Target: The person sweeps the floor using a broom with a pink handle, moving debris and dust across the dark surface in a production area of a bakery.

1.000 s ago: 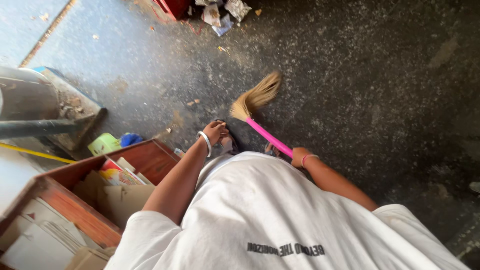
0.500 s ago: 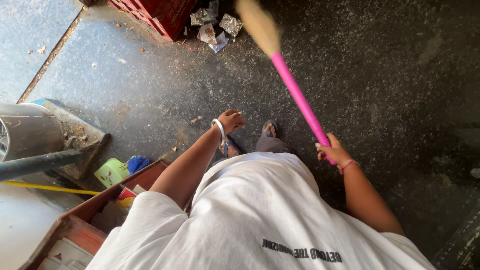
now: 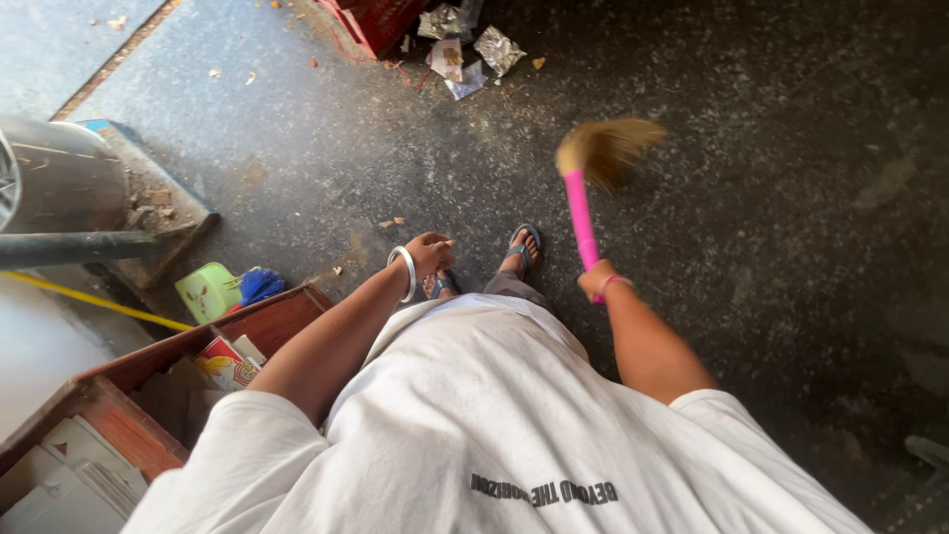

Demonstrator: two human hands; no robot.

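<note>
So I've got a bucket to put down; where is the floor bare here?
Bare: the dark floor right of the broom, and the stretch between the feet and crumpled wrappers. Crowded: left, around the wooden box and green container.

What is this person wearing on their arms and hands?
Both arms are bare below the short sleeves of a loose white T-shirt. No gloves. The left hand has a broad silvery-white bangle at the wrist. The right hand has a thin pink band at the wrist. No rings can be made out.
</note>
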